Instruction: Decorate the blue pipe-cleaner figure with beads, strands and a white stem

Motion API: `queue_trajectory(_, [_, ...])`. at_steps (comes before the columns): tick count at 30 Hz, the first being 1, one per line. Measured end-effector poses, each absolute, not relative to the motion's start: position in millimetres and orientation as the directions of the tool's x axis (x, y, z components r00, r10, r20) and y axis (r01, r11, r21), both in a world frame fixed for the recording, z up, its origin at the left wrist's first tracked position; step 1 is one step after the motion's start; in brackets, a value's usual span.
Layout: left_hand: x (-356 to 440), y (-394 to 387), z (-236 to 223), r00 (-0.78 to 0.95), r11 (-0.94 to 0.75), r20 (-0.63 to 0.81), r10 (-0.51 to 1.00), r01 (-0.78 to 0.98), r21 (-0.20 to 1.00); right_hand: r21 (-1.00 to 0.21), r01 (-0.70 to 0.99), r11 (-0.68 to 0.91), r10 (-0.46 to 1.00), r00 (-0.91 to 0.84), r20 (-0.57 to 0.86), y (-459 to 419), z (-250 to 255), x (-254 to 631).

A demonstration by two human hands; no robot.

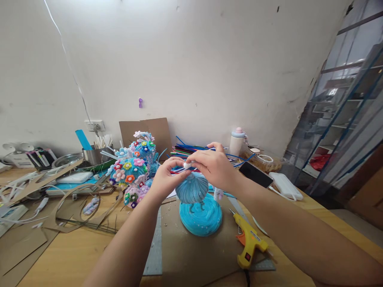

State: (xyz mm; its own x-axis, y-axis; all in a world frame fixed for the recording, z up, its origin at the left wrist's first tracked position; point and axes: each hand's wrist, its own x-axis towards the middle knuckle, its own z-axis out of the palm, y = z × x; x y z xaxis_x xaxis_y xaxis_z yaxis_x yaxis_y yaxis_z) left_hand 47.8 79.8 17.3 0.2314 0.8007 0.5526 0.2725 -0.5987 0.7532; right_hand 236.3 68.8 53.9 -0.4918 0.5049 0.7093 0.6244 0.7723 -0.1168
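Note:
My left hand (169, 177) and my right hand (216, 166) meet over a light-blue ribbed ball (192, 189) that looks made of pipe cleaners. Between their fingertips is a small white fuzzy piece (187, 165), pinched from both sides just above the ball. Whether the fingers also touch the ball cannot be made out. Below it lies a round bright-blue coiled base (201, 220), with a grey curved mark on its top. A small white and lilac piece (218, 194) stands behind the base, on its right.
A yellow glue gun (249, 239) lies on brown cardboard (179, 259) at the right. Flower-covered blue balls (128, 169) stand at the left. Farther back are pipe cleaners (191, 150), a bottle (237, 141), a black phone (255, 174) and a white power bank (285, 185). Cardboard rings (64, 207) clutter the left.

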Motion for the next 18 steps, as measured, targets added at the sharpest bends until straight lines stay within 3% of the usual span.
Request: queue_trajectory(18, [53.4, 75.9, 16.9, 0.125, -0.635, 0.638, 0.76, 0.356, 0.686, -0.114, 0.61, 0.784, 0.489, -0.495, 0.718, 68.5, 54.2, 236.2])
